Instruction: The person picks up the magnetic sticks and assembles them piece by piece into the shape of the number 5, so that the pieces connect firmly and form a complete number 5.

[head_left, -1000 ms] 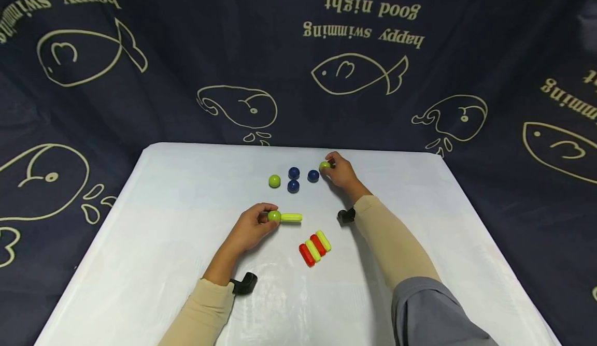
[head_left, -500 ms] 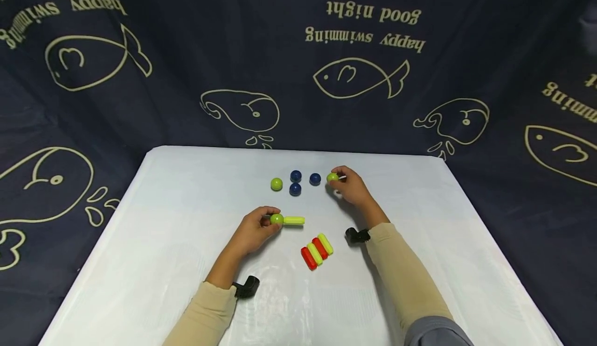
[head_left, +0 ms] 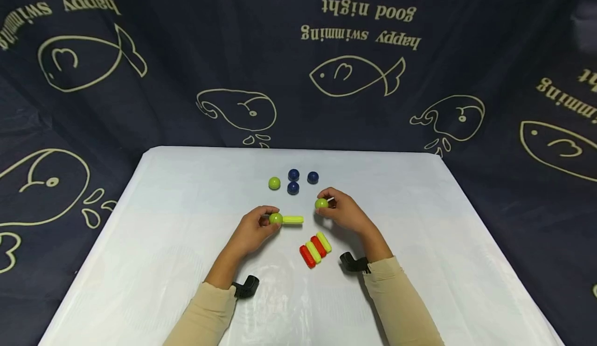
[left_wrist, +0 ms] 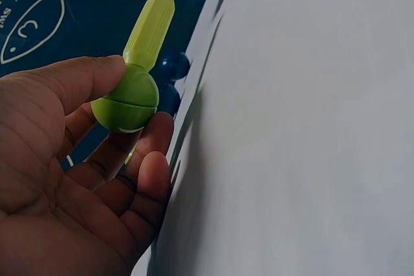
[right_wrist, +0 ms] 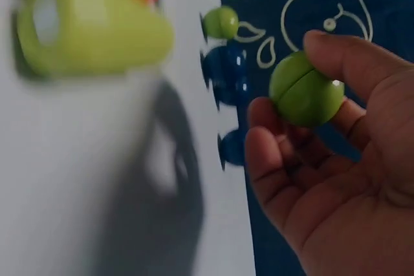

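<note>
My left hand (head_left: 250, 232) pinches a green ball (left_wrist: 132, 98) between thumb and fingers. From that ball a yellow-green ridged rod (head_left: 293, 220) sticks out to the right. Across from it, my right hand (head_left: 344, 211) holds a second green ball (right_wrist: 307, 88) with thumb and fingertips, a thin seam running round it. A short gap separates this ball from the free end of the rod in the head view. Just below the hands, two red rods and two yellow-green ones lie side by side, among them a red rod (head_left: 307, 257) and a yellow-green rod (head_left: 324, 242).
Beyond the hands on the white table (head_left: 186, 190) lie a loose green ball (head_left: 274, 183) and three dark blue balls, one blue ball (head_left: 313, 177) slightly apart to the right. A dark cloth (head_left: 298, 118) with fish drawings hangs behind the table's far edge.
My right hand has brought its green ball from beside the blue balls back toward me, near the rod's end. The left hand keeps its ball and rod in about the same spot.
</note>
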{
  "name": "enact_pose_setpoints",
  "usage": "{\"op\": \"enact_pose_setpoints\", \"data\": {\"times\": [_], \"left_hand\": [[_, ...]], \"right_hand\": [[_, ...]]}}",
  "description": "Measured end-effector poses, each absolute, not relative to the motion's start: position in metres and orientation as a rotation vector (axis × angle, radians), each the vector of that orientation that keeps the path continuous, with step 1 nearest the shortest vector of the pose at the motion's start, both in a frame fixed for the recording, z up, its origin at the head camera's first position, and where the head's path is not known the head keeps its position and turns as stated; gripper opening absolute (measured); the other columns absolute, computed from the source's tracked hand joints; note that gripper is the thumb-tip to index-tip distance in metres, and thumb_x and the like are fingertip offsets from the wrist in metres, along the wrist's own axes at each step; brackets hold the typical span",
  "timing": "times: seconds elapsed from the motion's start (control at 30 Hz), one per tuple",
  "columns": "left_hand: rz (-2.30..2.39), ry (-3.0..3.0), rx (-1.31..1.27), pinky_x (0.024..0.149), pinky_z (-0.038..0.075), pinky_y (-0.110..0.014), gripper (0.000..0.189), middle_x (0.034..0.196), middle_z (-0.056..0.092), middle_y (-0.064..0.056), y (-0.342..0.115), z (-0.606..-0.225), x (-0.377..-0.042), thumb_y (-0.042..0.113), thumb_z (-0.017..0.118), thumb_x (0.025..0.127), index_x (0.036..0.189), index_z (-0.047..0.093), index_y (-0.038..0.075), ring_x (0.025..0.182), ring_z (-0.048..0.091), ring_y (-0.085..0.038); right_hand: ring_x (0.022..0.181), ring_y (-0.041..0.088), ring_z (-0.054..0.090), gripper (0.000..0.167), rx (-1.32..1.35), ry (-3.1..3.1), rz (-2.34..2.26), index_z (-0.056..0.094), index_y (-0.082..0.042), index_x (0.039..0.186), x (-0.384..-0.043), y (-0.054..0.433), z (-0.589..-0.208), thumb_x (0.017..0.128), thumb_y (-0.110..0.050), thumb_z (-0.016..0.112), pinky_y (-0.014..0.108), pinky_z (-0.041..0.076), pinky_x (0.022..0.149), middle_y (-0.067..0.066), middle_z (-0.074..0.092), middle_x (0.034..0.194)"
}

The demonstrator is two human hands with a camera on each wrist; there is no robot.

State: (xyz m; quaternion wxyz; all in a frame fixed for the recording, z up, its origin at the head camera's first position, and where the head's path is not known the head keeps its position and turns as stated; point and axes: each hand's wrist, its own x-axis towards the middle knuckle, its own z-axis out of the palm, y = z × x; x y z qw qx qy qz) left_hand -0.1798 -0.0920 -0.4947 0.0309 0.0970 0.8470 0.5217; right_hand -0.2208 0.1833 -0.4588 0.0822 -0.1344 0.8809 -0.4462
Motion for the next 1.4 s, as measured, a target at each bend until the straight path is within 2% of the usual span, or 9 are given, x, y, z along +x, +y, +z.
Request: {"op": "enact_pose_setpoints", "data": {"times": [0.17,0.47,0.7,0.97,1.4], "left_hand": [[1.608,2.611,0.297,0.076,0.047,-0.034,0.034,0.113,0.064,-0.005,-0.091,-0.496,-0.181,0.011,0.076,0.088,0.121,0.067,0.011,0.086,0.055,-0.016],[1.609,2.6,0.294,0.076,0.046,-0.035,0.035,0.111,0.064,-0.005,-0.089,-0.493,-0.18,0.012,0.075,0.089,0.123,0.067,0.01,0.087,0.055,-0.017],[1.599,2.621,0.319,0.074,0.046,-0.032,0.033,0.101,0.063,-0.003,-0.088,-0.495,-0.18,0.011,0.075,0.088,0.121,0.067,0.009,0.085,0.055,-0.016],[1.598,2.619,0.334,0.074,0.046,-0.033,0.033,0.097,0.062,-0.002,-0.088,-0.494,-0.182,0.011,0.075,0.089,0.121,0.067,0.007,0.084,0.054,-0.017],[1.413,2.673,0.408,0.074,0.047,-0.034,0.032,0.106,0.066,-0.004,-0.085,-0.486,-0.206,0.014,0.073,0.09,0.121,0.067,0.008,0.081,0.056,-0.015]], "right_hand": [[0.091,0.021,0.059,0.027,-0.413,2.589,-1.301,0.062,-0.011,0.111,-0.207,0.175,-0.46,0.088,-0.013,0.075,0.037,0.049,0.08,0.002,0.063,0.099],[0.092,0.019,0.058,0.024,-0.436,2.573,-1.237,0.063,-0.014,0.11,-0.198,0.165,-0.468,0.089,-0.015,0.075,0.038,0.05,0.083,0.0,0.063,0.101],[0.091,0.019,0.057,0.024,-0.403,2.598,-1.205,0.064,-0.016,0.11,-0.196,0.163,-0.472,0.089,-0.016,0.075,0.038,0.049,0.083,-0.001,0.063,0.1],[0.09,0.018,0.057,0.022,-0.437,2.626,-1.131,0.064,-0.017,0.109,-0.206,0.164,-0.472,0.09,-0.016,0.074,0.037,0.049,0.081,-0.002,0.063,0.1],[0.09,0.018,0.057,0.022,-0.472,2.64,-1.087,0.064,-0.013,0.11,-0.225,0.17,-0.473,0.09,-0.017,0.073,0.037,0.048,0.083,-0.001,0.064,0.099]]}}
